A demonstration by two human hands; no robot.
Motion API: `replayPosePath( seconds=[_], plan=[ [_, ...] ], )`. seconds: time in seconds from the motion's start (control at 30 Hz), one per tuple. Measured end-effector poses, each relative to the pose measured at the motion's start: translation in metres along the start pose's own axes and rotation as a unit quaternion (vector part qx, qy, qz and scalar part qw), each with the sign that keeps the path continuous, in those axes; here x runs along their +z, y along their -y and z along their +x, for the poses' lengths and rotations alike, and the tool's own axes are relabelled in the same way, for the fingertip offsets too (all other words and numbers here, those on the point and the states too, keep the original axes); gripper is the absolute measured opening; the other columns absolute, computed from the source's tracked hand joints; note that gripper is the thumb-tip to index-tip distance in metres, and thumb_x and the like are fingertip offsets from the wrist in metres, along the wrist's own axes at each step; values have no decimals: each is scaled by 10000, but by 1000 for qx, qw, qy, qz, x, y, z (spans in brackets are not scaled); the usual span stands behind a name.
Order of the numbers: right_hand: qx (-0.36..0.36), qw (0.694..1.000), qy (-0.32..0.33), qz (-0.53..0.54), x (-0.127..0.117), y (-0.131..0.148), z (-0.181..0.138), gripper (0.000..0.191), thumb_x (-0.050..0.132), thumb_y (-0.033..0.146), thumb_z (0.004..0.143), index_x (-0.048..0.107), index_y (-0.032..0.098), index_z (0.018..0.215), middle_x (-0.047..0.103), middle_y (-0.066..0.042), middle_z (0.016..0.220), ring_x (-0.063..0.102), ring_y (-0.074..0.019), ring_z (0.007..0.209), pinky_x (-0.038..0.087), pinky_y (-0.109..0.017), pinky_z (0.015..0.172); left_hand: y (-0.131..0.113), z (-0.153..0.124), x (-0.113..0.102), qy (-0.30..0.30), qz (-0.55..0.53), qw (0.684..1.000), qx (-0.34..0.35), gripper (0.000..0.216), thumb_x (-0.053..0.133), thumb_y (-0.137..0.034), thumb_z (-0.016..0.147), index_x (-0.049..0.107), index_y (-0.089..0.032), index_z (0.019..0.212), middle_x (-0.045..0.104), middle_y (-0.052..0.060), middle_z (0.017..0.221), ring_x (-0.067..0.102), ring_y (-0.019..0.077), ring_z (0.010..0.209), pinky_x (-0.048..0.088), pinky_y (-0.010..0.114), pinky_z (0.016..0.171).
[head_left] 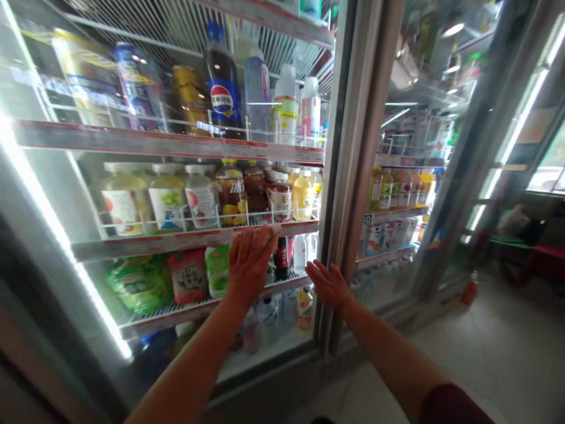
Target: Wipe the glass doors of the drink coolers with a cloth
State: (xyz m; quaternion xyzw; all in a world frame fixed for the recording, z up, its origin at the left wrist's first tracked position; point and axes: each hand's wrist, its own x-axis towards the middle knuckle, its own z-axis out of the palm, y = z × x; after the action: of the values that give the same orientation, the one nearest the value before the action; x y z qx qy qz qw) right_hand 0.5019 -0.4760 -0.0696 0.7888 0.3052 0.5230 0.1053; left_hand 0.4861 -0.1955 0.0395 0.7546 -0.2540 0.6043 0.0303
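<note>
My left hand (251, 262) is raised in front of the lit drinks fridge, its back toward me and its fingers reaching up to the height of a shelf edge (198, 237). It looks open, though its fingertips are blurred and I cannot tell whether they touch the glass. Lower and to the right, my right hand (327, 284) is open, fingers stretched, beside the metal door frame (338, 235). Neither hand visibly holds anything. Behind the left hand are green pouches (217, 271), a red pouch (188, 275) and a dark bottle (282, 258).
Juice and tea bottles (200, 197) line the middle shelf; a Pepsi bottle (222, 82) stands above. A bright light strip (66, 253) runs down the left side. Another glass-fronted fridge section (397, 188) adjoins on the right. An orange bottle (468, 291) stands on the tiled floor (468, 353).
</note>
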Motion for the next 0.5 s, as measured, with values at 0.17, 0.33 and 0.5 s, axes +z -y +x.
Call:
replayPosePath(
  seconds=[0.17, 0.33, 0.5],
  plan=[
    [86, 995, -46, 0, -33, -18, 23, 644, 475, 139, 949, 337, 235, 1571, 566, -73, 1487, 354, -168, 1493, 116, -398, 1261, -36, -8, 16, 63, -26, 993, 95, 648, 446, -104, 930, 357, -227, 1560, 443, 22, 1562, 323, 218, 1502, 121, 445, 1296],
    [241, 963, -119, 3, -25, -40, 54, 772, 383, 75, 937, 74, 235, 1625, 303, -96, 1652, 255, -247, 1538, 285, -472, 1236, -32, 24, 15, 40, 18, 992, 117, 671, 442, -72, 926, 357, -287, 1556, 423, -36, 1570, 230, 196, 1537, 44, 434, 1303],
    [263, 959, -102, 27, 19, -27, 30, 895, 385, -30, 862, 7, 263, 1618, 140, -94, 1698, 277, -296, 1528, 396, -492, 1194, -35, 45, 16, -4, 25, 1000, 6, 679, 515, -138, 931, 325, -264, 1571, 427, 8, 1568, 140, 240, 1559, -3, 498, 1295]
  ],
)
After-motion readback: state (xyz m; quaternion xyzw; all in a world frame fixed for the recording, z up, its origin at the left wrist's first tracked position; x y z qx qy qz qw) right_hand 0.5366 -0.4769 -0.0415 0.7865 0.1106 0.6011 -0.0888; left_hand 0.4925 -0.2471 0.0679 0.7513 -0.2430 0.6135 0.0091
